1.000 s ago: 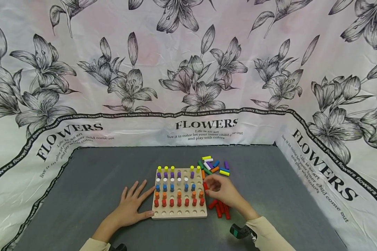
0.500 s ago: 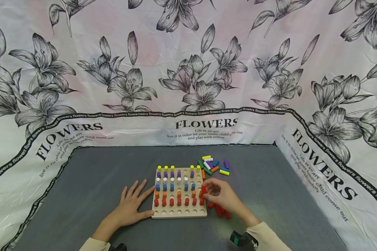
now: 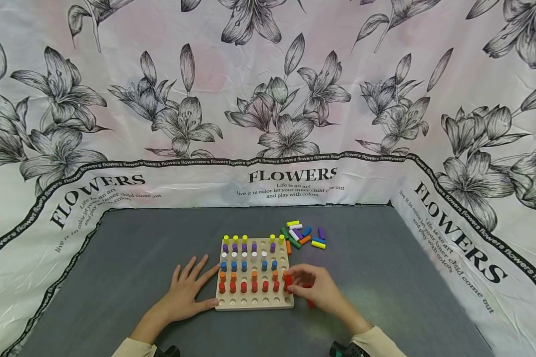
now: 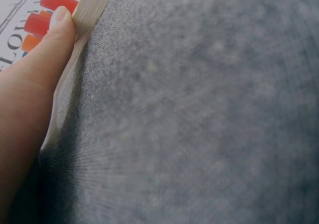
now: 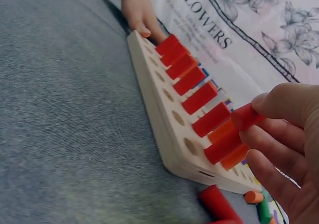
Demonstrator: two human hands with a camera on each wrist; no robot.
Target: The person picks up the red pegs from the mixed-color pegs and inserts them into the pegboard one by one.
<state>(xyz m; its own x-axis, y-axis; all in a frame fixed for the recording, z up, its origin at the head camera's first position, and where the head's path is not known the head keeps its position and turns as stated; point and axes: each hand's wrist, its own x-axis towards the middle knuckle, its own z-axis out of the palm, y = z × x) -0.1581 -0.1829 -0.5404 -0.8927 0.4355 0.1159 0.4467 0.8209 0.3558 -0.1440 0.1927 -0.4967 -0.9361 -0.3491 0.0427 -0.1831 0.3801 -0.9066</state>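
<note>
A wooden pegboard (image 3: 271, 307) lies on the table, with rows of red, orange, blue, white, purple and yellow pegs upright in its holes. My left hand (image 3: 183, 293) lies spread at the board's left side. Its thumb (image 4: 59, 35) touches the edge in the left wrist view. Between thumb and fingers, my right hand (image 3: 318, 287) pinches a red peg (image 5: 246, 116) over the right end of the board. That peg is tilted in the right wrist view, above the row of red pegs (image 5: 199, 97). The row of holes nearest me (image 5: 168, 95) has no pegs.
Loose red pegs (image 5: 219, 204) lie right of the board, partly hidden by my right hand in the head view. Behind them is a pile of mixed coloured pegs (image 3: 304, 239). A flower-printed cloth (image 3: 196, 183) surrounds the grey table (image 3: 169, 228).
My right hand has moved towards me along the board's right edge, carrying the red peg from beside the blue row to the red row. The left hand stays in place.
</note>
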